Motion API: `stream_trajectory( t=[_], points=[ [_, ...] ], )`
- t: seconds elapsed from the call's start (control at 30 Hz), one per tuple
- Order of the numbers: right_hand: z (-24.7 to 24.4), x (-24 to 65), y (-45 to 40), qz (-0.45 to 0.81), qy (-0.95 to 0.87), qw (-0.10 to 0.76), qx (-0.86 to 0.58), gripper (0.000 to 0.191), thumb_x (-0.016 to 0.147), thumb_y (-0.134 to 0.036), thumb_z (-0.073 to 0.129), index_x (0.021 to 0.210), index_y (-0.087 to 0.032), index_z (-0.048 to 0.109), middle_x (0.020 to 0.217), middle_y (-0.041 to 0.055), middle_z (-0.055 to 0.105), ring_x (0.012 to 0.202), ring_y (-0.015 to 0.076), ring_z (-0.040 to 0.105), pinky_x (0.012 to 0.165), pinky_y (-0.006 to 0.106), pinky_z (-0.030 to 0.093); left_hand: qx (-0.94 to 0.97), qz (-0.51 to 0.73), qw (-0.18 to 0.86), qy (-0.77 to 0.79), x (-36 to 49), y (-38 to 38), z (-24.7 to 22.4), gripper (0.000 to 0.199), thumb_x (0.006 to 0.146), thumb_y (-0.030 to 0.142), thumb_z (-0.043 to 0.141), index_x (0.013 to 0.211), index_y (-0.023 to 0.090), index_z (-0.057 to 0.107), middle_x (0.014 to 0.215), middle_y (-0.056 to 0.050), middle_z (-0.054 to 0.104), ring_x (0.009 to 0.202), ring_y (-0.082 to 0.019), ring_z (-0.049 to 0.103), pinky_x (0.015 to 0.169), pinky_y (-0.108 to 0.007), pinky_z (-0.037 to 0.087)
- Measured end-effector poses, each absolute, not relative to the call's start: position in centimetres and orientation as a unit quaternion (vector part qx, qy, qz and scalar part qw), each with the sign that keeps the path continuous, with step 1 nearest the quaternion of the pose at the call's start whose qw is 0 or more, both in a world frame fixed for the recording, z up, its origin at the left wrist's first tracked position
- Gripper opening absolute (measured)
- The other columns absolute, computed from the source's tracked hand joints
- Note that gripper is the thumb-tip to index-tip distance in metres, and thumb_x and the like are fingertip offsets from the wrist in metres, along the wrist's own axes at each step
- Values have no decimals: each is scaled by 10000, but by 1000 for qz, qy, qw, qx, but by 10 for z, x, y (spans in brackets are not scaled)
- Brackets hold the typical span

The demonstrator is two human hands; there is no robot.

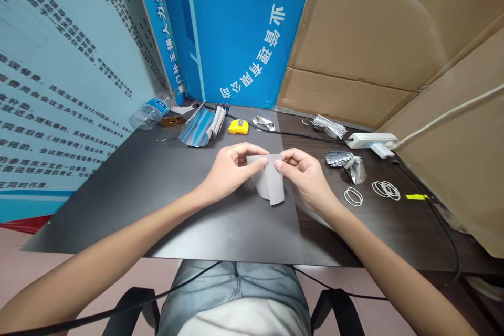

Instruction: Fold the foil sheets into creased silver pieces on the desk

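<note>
1. Head view: the left hand [232, 168] and right hand [305, 178] pinch the top of a curled grey sheet [271, 181], held just above a dark mat [177, 215].
2. Risk: a slackened pinch could let the sheet spring loose; uneven pulling could crease it.

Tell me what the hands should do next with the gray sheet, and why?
Maybe pinch the top fold tighter. The left hand and right hand both hold the top of the gray sheet, and its lower part looks loose and curved, so the fold may not be firm.
</note>
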State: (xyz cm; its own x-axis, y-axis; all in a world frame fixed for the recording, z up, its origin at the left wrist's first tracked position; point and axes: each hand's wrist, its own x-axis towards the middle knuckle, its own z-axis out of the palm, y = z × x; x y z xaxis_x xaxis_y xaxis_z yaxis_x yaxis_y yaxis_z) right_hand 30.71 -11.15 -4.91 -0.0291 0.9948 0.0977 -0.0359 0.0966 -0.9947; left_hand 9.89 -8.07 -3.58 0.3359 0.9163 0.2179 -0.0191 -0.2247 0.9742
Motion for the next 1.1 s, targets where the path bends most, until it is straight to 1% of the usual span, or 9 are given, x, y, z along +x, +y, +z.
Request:
stream_trajectory(
  t=[0.1, 0.2, 0.3, 0.37, 0.5, 0.67, 0.8, 0.93, 1.1],
  points=[
    [-47, 305, -113, 482, -540, 525, -447, 308, 826, -496, 867, 944, -237, 750, 922, 23, 718, 809, 142, 615, 761, 275, 524, 663, 442, 503, 335, 98, -82, -36, 262, 883, 380, 824, 1051, 178, 814, 1036, -71, 817, 902, -177, 737, 792, -264, 585],
    [-44, 304, -114, 454, -554, 533, -451, 282, 844, -497, 852, 944, -247, 767, 942, 31, 736, 832, 154, 635, 783, 290, 542, 677, 467, 472, 318, 98, -84, -39, 267, 885, 351, 829, 1094, 195, 775, 1067, -61, 796, 951, -172, 735, 835, -264, 591],
    [-43, 303, -115, 441, -553, 540, -456, 296, 843, -517, 848, 929, -248, 762, 943, 34, 741, 833, 159, 641, 785, 298, 550, 693, 493, 417, 322, 98, -85, -41, 220, 888, 355, 832, 999, 193, 735, 994, -48, 772, 893, -160, 717, 836, -277, 596],
    [-43, 302, -116, 446, -550, 544, -450, 302, 839, -520, 853, 926, -246, 759, 943, 33, 741, 830, 155, 643, 783, 296, 551, 714, 490, 381, 323, 98, -85, -42, 195, 900, 355, 823, 970, 190, 748, 991, -56, 777, 896, -166, 717, 863, -295, 598],
    [-40, 302, -116, 449, -554, 549, -436, 296, 836, -506, 863, 909, -240, 755, 923, 29, 740, 816, 145, 651, 785, 287, 558, 739, 490, 345, 307, 96, -84, -39, 167, 914, 330, 816, 1013, 196, 802, 1045, -73, 796, 949, -181, 731, 868, -298, 591],
    [-38, 303, -116, 428, -571, 551, -432, 284, 849, -481, 857, 917, -224, 758, 921, 29, 753, 818, 138, 676, 788, 280, 583, 737, 514, 332, 287, 95, -82, -38, 70, 930, 278, 802, 926, 210, 817, 987, -53, 808, 935, -176, 745, 910, -306, 582],
    [-39, 303, -118, 441, -578, 548, -414, 232, 851, -421, 868, 958, -230, 792, 954, 28, 783, 853, 139, 710, 814, 277, 597, 733, 506, 345, 296, 94, -83, -39, 98, 933, 295, 799, 895, 204, 801, 953, -44, 806, 883, -167, 742, 858, -291, 578],
    [-39, 301, -120, 463, -580, 522, -421, 258, 854, -414, 866, 1050, -249, 841, 1036, 45, 817, 882, 157, 735, 808, 291, 601, 729, 492, 361, 309, 93, -86, -36, 133, 939, 326, 794, 905, 198, 797, 901, -35, 807, 842, -162, 737, 808, -276, 570],
    [-36, 297, -122, 467, -569, 521, -433, 256, 850, -440, 859, 999, -232, 857, 994, 57, 832, 855, 168, 742, 783, 303, 603, 732, 488, 363, 308, 94, -88, -36, 126, 948, 310, 784, 899, 195, 794, 870, -21, 797, 812, -140, 727, 805, -258, 564]
  ],
)
